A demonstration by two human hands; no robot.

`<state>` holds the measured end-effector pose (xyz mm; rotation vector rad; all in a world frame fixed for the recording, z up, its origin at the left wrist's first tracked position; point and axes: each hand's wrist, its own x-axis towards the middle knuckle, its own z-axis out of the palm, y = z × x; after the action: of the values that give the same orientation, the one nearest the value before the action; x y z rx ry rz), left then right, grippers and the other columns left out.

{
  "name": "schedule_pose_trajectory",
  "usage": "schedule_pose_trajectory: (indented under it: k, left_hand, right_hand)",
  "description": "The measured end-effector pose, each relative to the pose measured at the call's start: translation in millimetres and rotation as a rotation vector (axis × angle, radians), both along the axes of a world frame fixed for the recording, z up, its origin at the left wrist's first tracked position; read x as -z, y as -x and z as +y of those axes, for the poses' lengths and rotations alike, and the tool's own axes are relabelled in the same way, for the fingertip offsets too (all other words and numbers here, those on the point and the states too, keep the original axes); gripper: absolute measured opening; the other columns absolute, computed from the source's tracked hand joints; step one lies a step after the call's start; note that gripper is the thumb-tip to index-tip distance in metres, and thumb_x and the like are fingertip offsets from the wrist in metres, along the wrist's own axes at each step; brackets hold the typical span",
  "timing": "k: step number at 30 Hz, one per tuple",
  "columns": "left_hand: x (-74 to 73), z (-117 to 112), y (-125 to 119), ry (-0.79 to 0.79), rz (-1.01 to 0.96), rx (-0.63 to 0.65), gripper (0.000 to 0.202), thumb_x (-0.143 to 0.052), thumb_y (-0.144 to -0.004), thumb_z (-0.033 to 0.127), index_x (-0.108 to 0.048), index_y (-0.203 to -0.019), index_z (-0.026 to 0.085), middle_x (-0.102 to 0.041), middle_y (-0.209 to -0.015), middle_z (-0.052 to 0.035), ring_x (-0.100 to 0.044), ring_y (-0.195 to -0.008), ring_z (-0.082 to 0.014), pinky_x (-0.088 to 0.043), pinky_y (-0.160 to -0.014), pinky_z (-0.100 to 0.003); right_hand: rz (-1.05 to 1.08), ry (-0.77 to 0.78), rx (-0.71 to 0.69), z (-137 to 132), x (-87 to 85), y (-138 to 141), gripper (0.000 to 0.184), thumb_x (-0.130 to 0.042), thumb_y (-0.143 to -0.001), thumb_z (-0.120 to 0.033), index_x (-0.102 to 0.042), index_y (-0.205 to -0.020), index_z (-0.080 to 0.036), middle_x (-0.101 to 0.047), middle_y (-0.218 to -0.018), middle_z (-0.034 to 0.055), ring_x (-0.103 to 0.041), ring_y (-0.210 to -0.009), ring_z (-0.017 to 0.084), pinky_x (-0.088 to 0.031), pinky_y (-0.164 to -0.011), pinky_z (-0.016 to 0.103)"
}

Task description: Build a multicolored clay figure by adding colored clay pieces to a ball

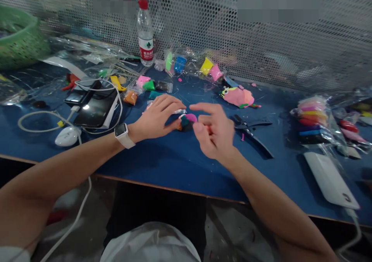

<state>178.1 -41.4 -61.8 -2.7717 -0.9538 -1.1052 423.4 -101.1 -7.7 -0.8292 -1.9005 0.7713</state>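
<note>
My left hand [158,116], with a white watch on the wrist, lies low over the blue table [174,161]. Its fingers are stretched out and its thumb touches a small lump of coloured clay [187,121], pink on top and dark teal below. My right hand [213,132] hovers just right of the lump. Its index finger points left above the clay, and its thumb and other fingers are curled. Something small and reddish shows between those fingers; I cannot make it out.
A pink clay figure [238,97] lies behind the hands, black scissors [251,132] to the right. Packets of coloured clay [312,120] and a white power bank [329,178] sit at the right. A phone [94,109], cables and a white mouse [67,136] are at the left, a water bottle [145,33] at the back.
</note>
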Motion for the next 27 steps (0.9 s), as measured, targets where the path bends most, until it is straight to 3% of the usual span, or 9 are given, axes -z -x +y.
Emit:
schedule_pose_trajectory:
  k: [3, 7, 11, 14, 17, 21, 27]
  left_hand:
    - [0.2, -7, -5, -0.120, 0.019, 0.075, 0.031, -0.063, -0.113, 0.034, -0.062, -0.142, 0.025, -0.075, -0.132, -0.0131, -0.070, -0.125, -0.0321, -0.056, -0.108, -0.052]
    - [3.0, -13, -11, -0.260, 0.068, 0.106, 0.035, -0.068, -0.112, 0.035, -0.061, -0.144, 0.023, -0.075, -0.123, -0.0115, -0.069, -0.114, -0.0302, -0.056, -0.099, -0.047]
    - [4.2, -14, -14, -0.284, 0.096, 0.065, 0.027, -0.065, -0.115, 0.035, -0.063, -0.138, 0.021, -0.074, -0.123, -0.0127, -0.068, -0.110, -0.0295, -0.055, -0.095, -0.045]
    - [3.8, -11, -13, -0.313, 0.062, 0.054, 0.016, -0.061, -0.117, 0.027, -0.066, -0.132, 0.022, -0.074, -0.121, -0.0120, -0.068, -0.105, -0.0272, -0.054, -0.088, -0.042]
    - [4.4, -7, -12, -0.285, 0.002, 0.071, 0.011, -0.064, -0.116, 0.023, -0.068, -0.127, 0.024, -0.075, -0.119, -0.0098, -0.067, -0.099, -0.0240, -0.053, -0.084, -0.040]
    - [5.7, -3, -8, -0.179, -0.121, 0.099, 0.014, -0.067, -0.116, 0.025, -0.070, -0.130, 0.025, -0.074, -0.123, -0.0101, -0.070, -0.108, -0.0243, -0.058, -0.092, -0.040]
    - [0.8, -2, -6, -0.156, -0.183, 0.164, 0.018, -0.068, -0.116, 0.024, -0.074, -0.133, 0.025, -0.077, -0.119, -0.0089, -0.075, -0.110, -0.0229, -0.063, -0.094, -0.038]
  right_hand:
    - [0.033, 0.073, -0.028, 24, 37.7, 12, 0.040, -0.054, -0.118, -0.064, -0.056, -0.140, -0.031, -0.049, -0.066, -0.0103, -0.037, -0.051, 0.013, -0.033, -0.057, 0.034]
    - [0.111, 0.251, -0.077, 16, 60.0, 17, 0.067, -0.065, -0.108, -0.078, -0.045, -0.152, -0.033, -0.056, -0.086, -0.0045, -0.050, -0.063, 0.017, -0.046, -0.063, 0.037]
    - [0.249, 0.346, -0.200, 17, 67.8, 21, 0.090, -0.078, -0.101, -0.070, -0.030, -0.170, -0.037, -0.063, -0.117, 0.0032, -0.066, -0.095, 0.023, -0.063, -0.091, 0.045]
    - [0.324, 0.373, -0.275, 24, 75.8, 23, 0.093, -0.079, -0.100, -0.057, -0.028, -0.175, -0.040, -0.066, -0.121, 0.0035, -0.069, -0.107, 0.026, -0.065, -0.104, 0.049]
    - [0.361, 0.410, -0.274, 27, 79.6, 24, 0.086, -0.074, -0.101, -0.048, -0.032, -0.176, -0.039, -0.072, -0.127, 0.0049, -0.073, -0.115, 0.027, -0.065, -0.111, 0.050]
    - [0.381, 0.428, -0.201, 24, 74.3, 23, 0.067, -0.072, -0.108, -0.051, -0.046, -0.168, -0.037, -0.076, -0.140, 0.0067, -0.077, -0.123, 0.025, -0.067, -0.112, 0.047]
    - [0.374, 0.377, -0.066, 27, 67.2, 19, 0.060, -0.088, -0.098, -0.064, -0.067, -0.145, -0.031, -0.086, -0.116, 0.0054, -0.083, -0.103, 0.024, -0.072, -0.099, 0.045]
